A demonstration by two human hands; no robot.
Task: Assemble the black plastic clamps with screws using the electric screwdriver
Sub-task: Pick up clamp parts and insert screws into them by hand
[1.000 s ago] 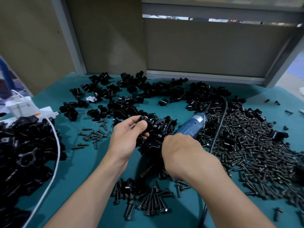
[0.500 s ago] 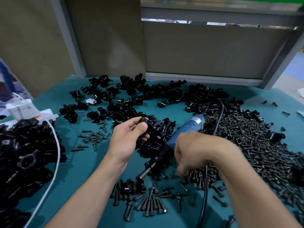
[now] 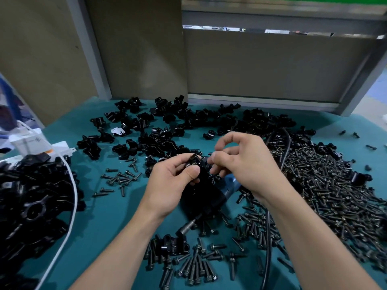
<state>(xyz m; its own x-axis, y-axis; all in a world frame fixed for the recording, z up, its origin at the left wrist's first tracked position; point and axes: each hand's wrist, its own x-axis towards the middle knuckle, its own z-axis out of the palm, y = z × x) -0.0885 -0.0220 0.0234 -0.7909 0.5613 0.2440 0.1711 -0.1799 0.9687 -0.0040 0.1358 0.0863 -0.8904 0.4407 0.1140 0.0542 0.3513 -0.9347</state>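
Nearest us, loose screws (image 3: 196, 266) lie scattered on the teal mat (image 3: 104, 222), one small black clamp piece (image 3: 171, 244) among them. A black cable (image 3: 267, 248) runs past on the right. On the left, a white cable (image 3: 72, 204) curves along a heap of black parts (image 3: 31, 195).

The electric screwdriver (image 3: 207, 199) lies on the mat beneath the hands, metal tip toward us, its blue rear partly hidden by the right wrist.

Above it, the left hand (image 3: 169, 183) pinches a black clamp (image 3: 193, 162) between thumb and fingers. The right hand (image 3: 249, 164) is close against it, fingers curled, fingertips at the clamp. We cannot tell whether it grips a screw.

Right of the hands lies the big screw heap (image 3: 335, 195). Farther off, clamp halves (image 3: 188, 122) spread across the mat toward the cardboard panels (image 3: 136, 49).
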